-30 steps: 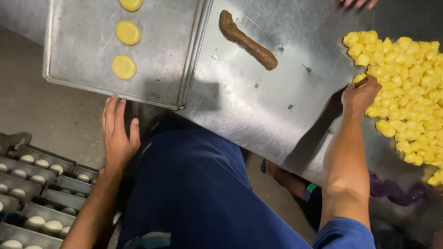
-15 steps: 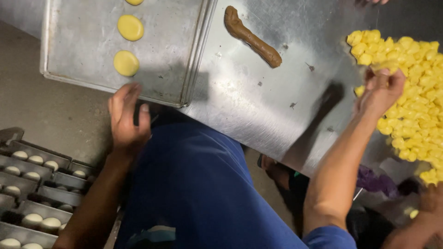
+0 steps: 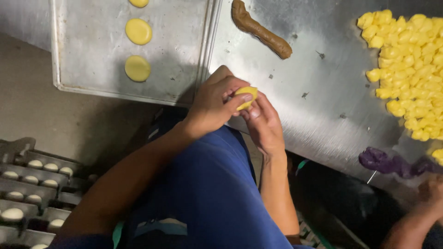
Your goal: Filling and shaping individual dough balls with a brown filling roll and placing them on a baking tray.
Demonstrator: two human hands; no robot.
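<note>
Yellow, soft and small, the lump of dough (image 3: 245, 96) sat pinched between both hands just over the near edge of the steel table (image 3: 323, 106). Left hand (image 3: 213, 107) curled over it, thumb and fingers closed on the lump. Right hand (image 3: 264, 125) cupped beneath, fingertips pressed to the same piece. Both forearms angled in from below, wrists close together. Beside them lay the flat metal baking tray (image 3: 92, 50) with round yellow dough discs (image 3: 138, 68).
</note>
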